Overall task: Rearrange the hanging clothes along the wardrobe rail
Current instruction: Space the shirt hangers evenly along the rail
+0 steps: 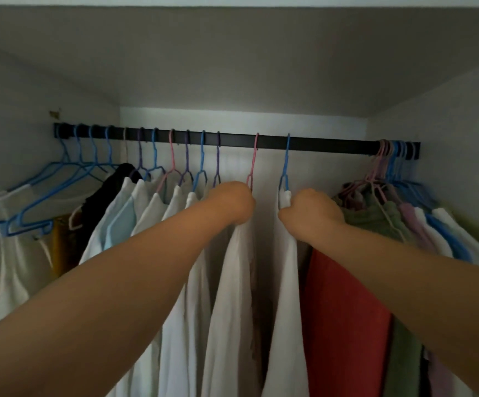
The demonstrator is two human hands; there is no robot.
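Note:
A black wardrobe rail [330,143] runs across the closet with many coloured hangers on it. My left hand [234,202] grips the shoulder of a white garment [229,296] that hangs on a pink hanger [253,164]. My right hand [311,213] grips the shoulder of another white garment [285,310] on a blue hanger [285,164]. A gap separates these two garments. Left of them hang several white and pale blue shirts [152,213] and a black garment [103,202]. On the right are a red garment [344,325] and an olive green one [375,219].
Two empty blue hangers [32,202] and a white top [15,259] hang at the far left. A tight bunch of pink and blue hangers [393,161] crowds the rail's right end. White side walls [447,138] close in both ends; the back wall [327,173] shows in the gap.

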